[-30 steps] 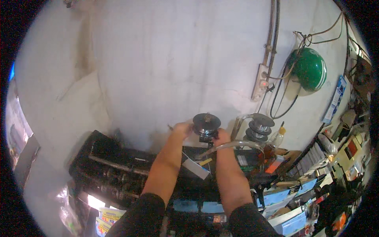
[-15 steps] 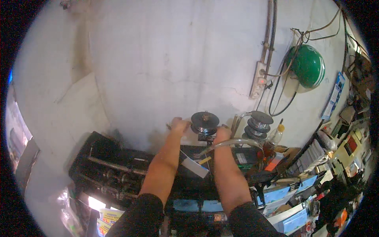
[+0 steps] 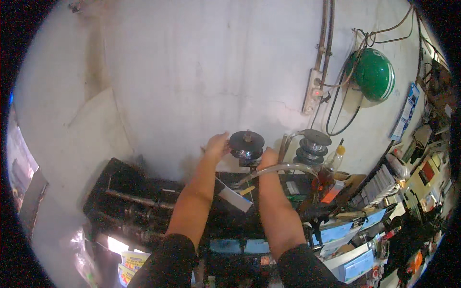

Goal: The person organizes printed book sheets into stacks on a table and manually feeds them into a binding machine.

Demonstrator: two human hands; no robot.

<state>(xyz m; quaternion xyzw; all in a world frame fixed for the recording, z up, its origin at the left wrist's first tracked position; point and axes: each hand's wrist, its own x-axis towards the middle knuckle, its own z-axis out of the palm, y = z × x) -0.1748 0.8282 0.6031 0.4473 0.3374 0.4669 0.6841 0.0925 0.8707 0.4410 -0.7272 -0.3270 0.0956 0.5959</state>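
A black spool (image 3: 247,139) wound with shiny wire sits upright on a spindle above the dark machine (image 3: 161,192), close to the wall. My left hand (image 3: 218,145) is at its left side, fingers curled against the flange; the fingertips are partly hidden. Just right of the spool and slightly lower, my right hand (image 3: 268,159) is closed, and whatever lies in its fingers is hidden. A clear curved tube (image 3: 293,166) passes over my right wrist. Below the spool, between my forearms, a pale card (image 3: 235,199) hangs at a slant.
Stacked wire spools (image 3: 312,146) and a bottle with a yellow cap (image 3: 334,161) stand to the right. A power strip (image 3: 312,91) and a green helmet (image 3: 373,75) with loose cables are on the wall. Papers and boxes (image 3: 377,187) crowd the right side.
My left hand has shifted up slightly beside the spool, its fingers nearer the flange. My right hand has moved a little left, closer to the spool's lower edge. The view has tilted slightly.
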